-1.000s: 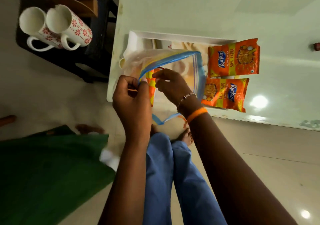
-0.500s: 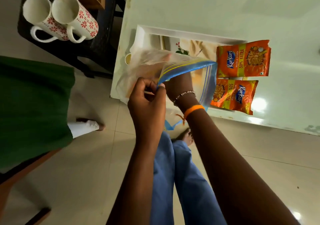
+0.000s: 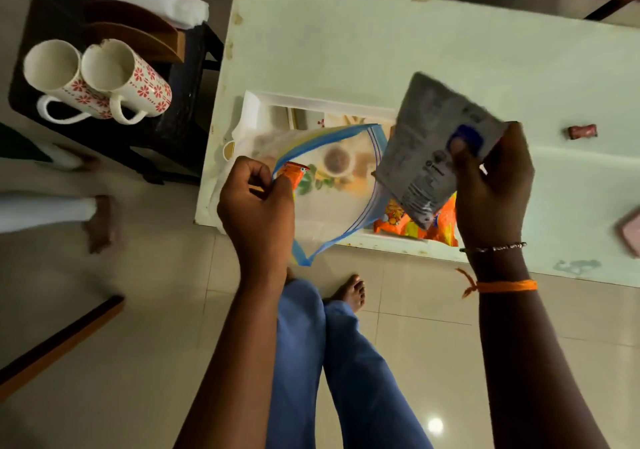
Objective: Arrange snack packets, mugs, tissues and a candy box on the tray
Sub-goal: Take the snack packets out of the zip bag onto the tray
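My left hand (image 3: 258, 202) pinches the rim of a clear zip bag (image 3: 332, 185) with a blue seal, held open over the white tray (image 3: 273, 102); a bit of orange packet (image 3: 294, 173) shows at my fingers. My right hand (image 3: 491, 185) holds up a snack packet (image 3: 429, 143), its silver-grey back facing me, just right of the bag. Another orange snack packet (image 3: 415, 223) lies on the tray below it, partly hidden. Two white mugs (image 3: 97, 81) with red flowers lie on their sides on the black stool (image 3: 166, 126) at left, beside white tissues (image 3: 162, 1).
The tray rests at the near left corner of a pale green table (image 3: 381, 43). A small red wrapped candy (image 3: 583, 131) lies on the table at right, and a pinkish object (image 3: 630, 230) sits at the right edge. Another person's foot (image 3: 100, 223) is on the floor at left.
My right hand came out of the bag and now holds a snack packet raised beside it. The upper orange packet on the tray is now hidden. The view shifted down and right.
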Available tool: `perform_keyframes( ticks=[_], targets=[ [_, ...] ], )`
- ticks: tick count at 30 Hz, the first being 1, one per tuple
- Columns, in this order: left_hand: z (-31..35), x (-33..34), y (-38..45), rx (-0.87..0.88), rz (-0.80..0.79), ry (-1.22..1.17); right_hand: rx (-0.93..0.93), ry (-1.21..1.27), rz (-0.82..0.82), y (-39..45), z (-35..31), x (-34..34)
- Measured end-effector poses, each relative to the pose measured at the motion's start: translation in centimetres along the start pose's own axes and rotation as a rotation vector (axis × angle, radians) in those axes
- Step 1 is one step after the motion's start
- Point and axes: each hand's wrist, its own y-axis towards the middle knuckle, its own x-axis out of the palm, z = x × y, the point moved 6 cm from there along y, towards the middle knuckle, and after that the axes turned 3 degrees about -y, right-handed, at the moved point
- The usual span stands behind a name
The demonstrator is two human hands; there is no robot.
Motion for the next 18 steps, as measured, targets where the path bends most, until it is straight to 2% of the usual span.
perform_keyframes(
  ticks=[4, 10, 18],
  targets=[
    [-0.2, -0.6, 0.1, 0.034, 0.014, 0.003, 0.039, 0.089, 0.087, 1.5, -0.2, 0.0],
    [-1.6, -3.6, 0.9, 0.028, 0.16, 0.051, 0.082, 0.175, 0.233, 3.7, 0.0, 0.8],
    [-1.8, -6.2, 2.1, 0.07, 0.204, 0.063, 0.229, 0.18, 0.241, 5.6, 2.4, 2.7]
  ],
)
